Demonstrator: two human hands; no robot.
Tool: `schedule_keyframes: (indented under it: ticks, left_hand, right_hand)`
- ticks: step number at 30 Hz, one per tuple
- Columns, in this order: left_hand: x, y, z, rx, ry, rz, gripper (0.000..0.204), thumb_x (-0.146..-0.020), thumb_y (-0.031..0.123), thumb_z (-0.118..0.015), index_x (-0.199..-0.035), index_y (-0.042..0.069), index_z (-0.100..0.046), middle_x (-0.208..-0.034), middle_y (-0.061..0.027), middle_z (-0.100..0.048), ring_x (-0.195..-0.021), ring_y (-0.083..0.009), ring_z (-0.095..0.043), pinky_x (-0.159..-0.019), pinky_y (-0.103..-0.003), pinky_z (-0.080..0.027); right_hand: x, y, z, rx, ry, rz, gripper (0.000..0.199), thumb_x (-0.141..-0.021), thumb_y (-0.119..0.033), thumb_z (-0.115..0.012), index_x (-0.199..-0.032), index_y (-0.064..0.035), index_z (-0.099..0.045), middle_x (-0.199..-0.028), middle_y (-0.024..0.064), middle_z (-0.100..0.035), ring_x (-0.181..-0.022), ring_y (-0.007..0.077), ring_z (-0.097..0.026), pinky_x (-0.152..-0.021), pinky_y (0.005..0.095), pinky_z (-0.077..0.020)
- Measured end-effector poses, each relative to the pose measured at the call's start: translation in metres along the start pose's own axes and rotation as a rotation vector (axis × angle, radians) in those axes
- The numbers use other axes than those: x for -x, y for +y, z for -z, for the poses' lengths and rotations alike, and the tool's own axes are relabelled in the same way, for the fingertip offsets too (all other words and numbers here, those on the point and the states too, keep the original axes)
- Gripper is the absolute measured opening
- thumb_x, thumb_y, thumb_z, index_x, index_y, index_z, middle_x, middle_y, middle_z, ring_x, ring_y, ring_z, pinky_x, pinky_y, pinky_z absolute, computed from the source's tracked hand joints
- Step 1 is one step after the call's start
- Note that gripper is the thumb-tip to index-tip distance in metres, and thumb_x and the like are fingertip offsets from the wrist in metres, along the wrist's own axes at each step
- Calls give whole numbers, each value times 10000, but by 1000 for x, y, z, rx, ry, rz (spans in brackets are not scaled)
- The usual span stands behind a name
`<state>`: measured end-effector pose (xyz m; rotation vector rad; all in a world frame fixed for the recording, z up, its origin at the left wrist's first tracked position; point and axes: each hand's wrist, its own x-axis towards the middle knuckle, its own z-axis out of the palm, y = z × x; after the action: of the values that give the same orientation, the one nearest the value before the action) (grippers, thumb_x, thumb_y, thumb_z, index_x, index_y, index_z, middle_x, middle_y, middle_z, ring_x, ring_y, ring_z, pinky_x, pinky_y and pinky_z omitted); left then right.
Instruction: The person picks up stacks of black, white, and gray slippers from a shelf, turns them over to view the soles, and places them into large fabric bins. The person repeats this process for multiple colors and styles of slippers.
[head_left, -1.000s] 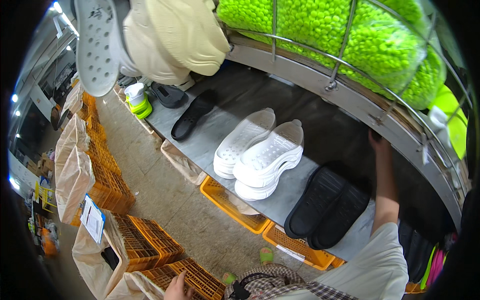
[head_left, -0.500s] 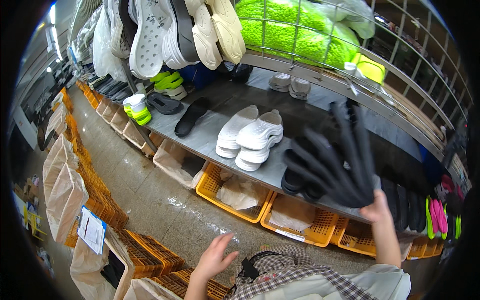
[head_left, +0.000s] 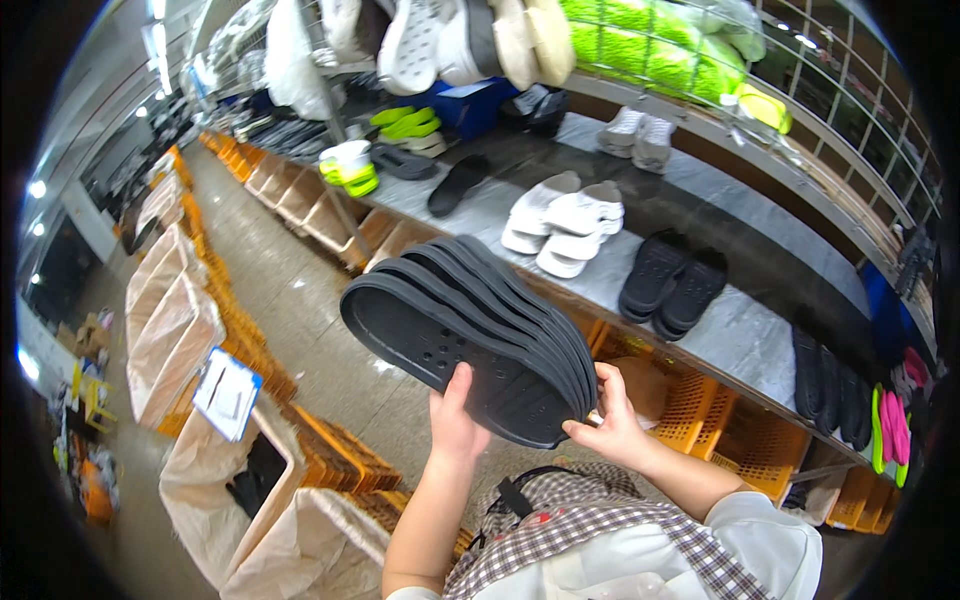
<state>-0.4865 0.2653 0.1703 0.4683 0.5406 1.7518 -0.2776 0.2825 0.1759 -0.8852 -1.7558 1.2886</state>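
Above the floor [head_left: 300,330], we hold a stack of black soles [head_left: 470,335]. Left hand [head_left: 455,425] grips its underside; right hand [head_left: 610,425] pinches its near end.

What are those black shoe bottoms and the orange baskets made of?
The black soles look like matte rubber or foam: dull, with no shine and moulded holes. The orange baskets look like hard plastic, with a bright colour and a lattice of small openings.

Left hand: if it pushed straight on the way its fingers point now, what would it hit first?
The left hand already presses on the stack of black soles, fingers pointing up and away from the person. The stack comes first; what lies beyond it cannot be judged.
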Motion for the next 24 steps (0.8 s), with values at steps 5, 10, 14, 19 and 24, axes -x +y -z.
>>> schedule_keyframes:
  ticks: [5, 10, 14, 19, 24]
  left_hand:
    - [13, 25, 51, 89, -122, -91, 600, -891, 331, -632, -1355, 23, -408, -1352, -152, -491, -1222, -344, -489, -1026, -522, -393]
    - [32, 38, 74, 142, -159, -90, 576, -858, 239, -687, -1327, 16, -439, -1302, -132, -526, -1191, -314, -514, -995, -472, -429]
    - [44, 44, 77, 81, -162, -133, 587, -852, 214, -696, -1334, 12, -430, -1307, -124, -521, -1191, -308, -515, -991, -467, -434]
    - [46, 54, 82, -172, -78, -235, 555, -895, 170, -643, -1363, 15, -389, -1339, -100, -482, -1212, -246, -486, -1031, -407, -391]
    - [54, 65, 69, -692, 52, -510, 403, -946, 205, -554, -1308, 55, -462, -1286, -67, -517, -1170, -188, -500, -1003, -321, -403]
  right_hand:
    - [-26, -4, -31, -288, -377, 236, 631, -776, -308, -778, -1122, -88, -299, -1512, 230, -140, -1358, 284, -244, -1115, 432, -215]
    - [-44, -22, -41, -279, -396, 54, 850, -846, -476, -659, -1434, -28, -239, -1351, 151, -327, -1289, 262, -346, -1084, 400, -286]
    - [-51, -30, -50, -133, -457, 44, 836, -850, -393, -680, -1473, -40, -249, -1350, 151, -327, -1293, 266, -354, -1068, 394, -321]
    - [-54, -24, -56, -95, -494, 203, 780, -801, -210, -723, -1450, -79, -312, -1368, 134, -375, -1288, 283, -391, -1067, 413, -337]
    - [-80, -1, -56, 167, -423, 585, 620, -776, -21, -587, -1363, -93, -402, -1438, 146, -388, -1308, 310, -405, -1085, 421, -324]
